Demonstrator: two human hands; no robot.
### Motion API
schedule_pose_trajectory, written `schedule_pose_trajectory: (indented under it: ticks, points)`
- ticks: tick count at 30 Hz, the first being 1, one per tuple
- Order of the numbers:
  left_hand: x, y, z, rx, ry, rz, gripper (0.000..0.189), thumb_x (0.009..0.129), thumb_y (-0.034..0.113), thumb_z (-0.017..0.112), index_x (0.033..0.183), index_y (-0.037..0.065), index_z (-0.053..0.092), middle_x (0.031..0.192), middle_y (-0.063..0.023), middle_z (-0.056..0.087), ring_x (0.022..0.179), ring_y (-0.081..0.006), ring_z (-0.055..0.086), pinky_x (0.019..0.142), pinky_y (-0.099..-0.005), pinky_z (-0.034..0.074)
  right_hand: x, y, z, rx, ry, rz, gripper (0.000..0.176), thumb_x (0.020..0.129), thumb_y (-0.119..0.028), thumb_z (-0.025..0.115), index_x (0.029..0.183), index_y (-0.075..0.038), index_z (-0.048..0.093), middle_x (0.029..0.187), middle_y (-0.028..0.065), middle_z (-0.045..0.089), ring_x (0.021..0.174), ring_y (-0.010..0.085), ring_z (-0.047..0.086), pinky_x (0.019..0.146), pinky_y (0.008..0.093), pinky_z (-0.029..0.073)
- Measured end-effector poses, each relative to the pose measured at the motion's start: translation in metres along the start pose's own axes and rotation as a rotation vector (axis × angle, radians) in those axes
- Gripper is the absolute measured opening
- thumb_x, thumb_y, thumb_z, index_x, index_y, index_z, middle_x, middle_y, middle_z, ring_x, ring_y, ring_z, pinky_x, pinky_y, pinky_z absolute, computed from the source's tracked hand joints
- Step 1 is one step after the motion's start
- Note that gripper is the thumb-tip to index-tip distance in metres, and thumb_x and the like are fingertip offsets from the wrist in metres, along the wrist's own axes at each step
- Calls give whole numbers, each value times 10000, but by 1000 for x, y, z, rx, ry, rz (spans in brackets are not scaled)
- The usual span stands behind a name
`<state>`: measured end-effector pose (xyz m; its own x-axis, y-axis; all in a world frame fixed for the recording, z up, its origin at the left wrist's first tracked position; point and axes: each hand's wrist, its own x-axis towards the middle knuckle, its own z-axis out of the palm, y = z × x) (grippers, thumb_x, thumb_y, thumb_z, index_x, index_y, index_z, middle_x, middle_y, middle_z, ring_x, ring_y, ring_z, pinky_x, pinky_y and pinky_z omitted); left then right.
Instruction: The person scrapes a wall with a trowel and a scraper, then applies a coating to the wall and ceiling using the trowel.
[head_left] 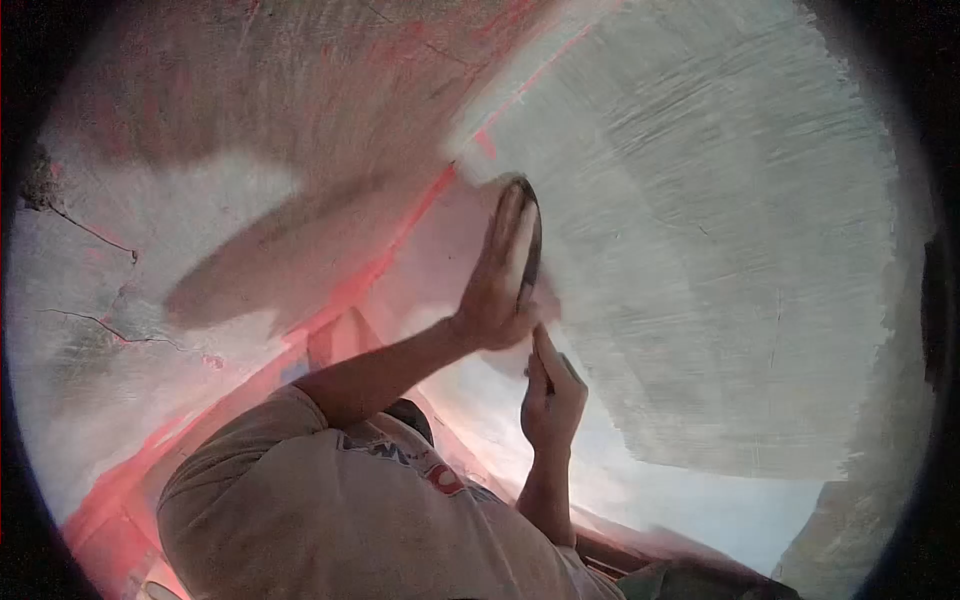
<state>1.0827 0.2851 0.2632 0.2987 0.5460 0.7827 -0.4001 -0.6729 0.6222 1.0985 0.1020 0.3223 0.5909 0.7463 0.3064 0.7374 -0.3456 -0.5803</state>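
Observation:
My left hand (490,290) is raised at the wall with its fingers pointing up and held together. It grips a flat tool with a dark rim (537,235), seen nearly edge-on; its exact kind does not show. Just below, my right hand (555,395) has its index finger pointing up towards the heel of the left hand, the other fingers folded in. Whatever those folded fingers hold, if anything, is hidden. Beside both hands spreads the wall's grey, streaky coating (720,250), with ragged edges.
A pinkish-red band (400,235) runs diagonally along the junction of two surfaces. Cracks (95,230) mark the left surface, and a large shadow (270,250) falls across it. A paler patch (720,510) borders the grey coating below. My light shirt (350,520) fills the lower part of the view.

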Motion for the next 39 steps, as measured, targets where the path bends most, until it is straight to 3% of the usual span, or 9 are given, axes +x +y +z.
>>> schedule_pose_trajectory:
  ticks: [7,16,23,26,29,32,34,37,39]
  points:
    - [27,-34,-34,25,-3,31,987,789,95,554,1644,-184,146,1729,-411,136,1640,-552,78,1340,-596,63,41,-9,45,113,103,-160,354,997,-27,683,1331,-118,762,853,229,667,710,426,636,646,453,517]
    - [-20,37,10,-26,-113,-135,1007,824,176,624,1636,-186,151,1706,-453,113,1614,-614,76,1290,-700,65,-37,15,-12,77,78,72,404,1012,-17,663,1399,-100,746,772,171,647,674,238,655,650,357,522]
    - [13,-11,-26,38,-28,-24,959,775,46,518,1635,-186,164,1708,-425,164,1619,-593,92,1322,-642,88,18,-9,28,48,56,-73,415,1006,1,648,1399,-93,741,759,190,629,648,295,636,632,388,513]
    - [33,-33,-53,114,-44,32,961,775,44,513,1638,-184,156,1711,-421,163,1627,-575,91,1333,-611,82,44,-21,43,45,5,-91,386,1062,-54,620,1432,-102,721,784,110,648,709,170,607,695,295,506]
    - [34,-26,-57,134,-65,27,962,791,58,532,1643,-177,154,1716,-417,159,1628,-574,84,1336,-602,72,36,-16,50,91,70,-177,384,1069,-64,630,1440,-109,718,797,107,634,729,150,596,707,286,509]
    - [10,-19,-33,34,-35,20,952,813,78,563,1640,-175,165,1709,-433,158,1612,-600,113,1323,-619,96,14,-18,23,86,-21,-1,382,1074,-59,618,1446,-66,706,828,109,662,764,134,605,730,284,519]
    - [-8,5,-11,36,-61,-80,960,818,91,588,1639,-175,167,1704,-441,159,1609,-607,122,1308,-652,96,-10,8,14,140,82,-107,388,1043,-32,628,1420,-52,714,856,189,705,685,273,647,658,364,531]
    - [-24,39,5,14,-120,-177,967,846,144,647,1629,-181,182,1701,-445,162,1608,-613,122,1269,-723,97,-38,20,-4,90,91,-25,373,1041,-24,631,1402,-30,724,869,187,740,721,228,698,672,340,551]
    - [-21,42,1,45,-153,-189,964,856,155,648,1632,-178,184,1708,-435,156,1608,-618,103,1281,-694,118,-37,18,-8,57,63,14,377,1034,-15,634,1399,-37,729,854,182,735,717,225,703,668,339,551]
